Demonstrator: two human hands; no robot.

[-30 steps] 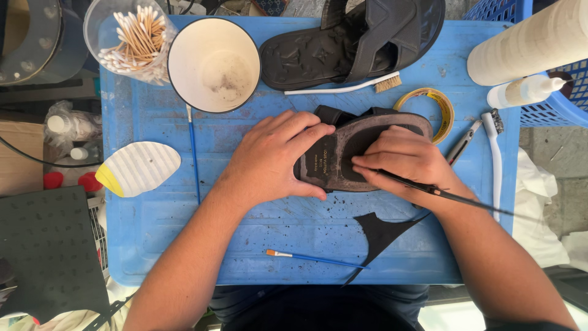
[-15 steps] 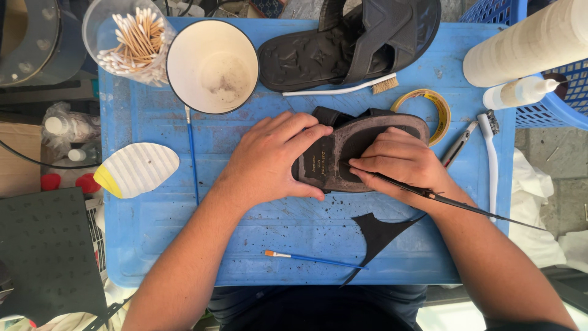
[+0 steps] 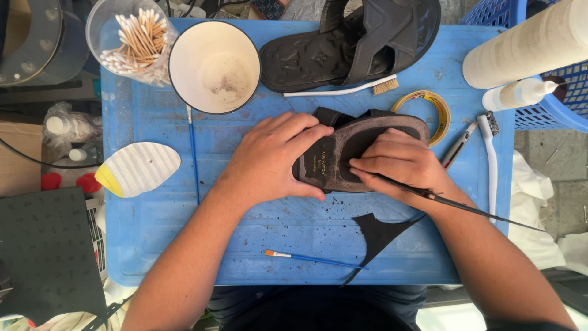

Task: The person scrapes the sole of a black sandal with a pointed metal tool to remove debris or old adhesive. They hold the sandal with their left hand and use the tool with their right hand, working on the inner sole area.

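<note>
Head view, looking straight down: a dark sandal (image 3: 343, 153) is pinned sole-up at the middle of a blue counter (image 3: 153, 227). It is pressed flat by the left hand (image 3: 275, 159), fingers spread over its heel end. The right hand (image 3: 398, 162) is curled around a thin black brush (image 3: 453, 202), whose tip is set against the sole. Behind the sandal lie its mate (image 3: 349, 46) and a white cup (image 3: 214, 66) — cotton swabs (image 3: 131, 40) are seen beside the cup.
</note>
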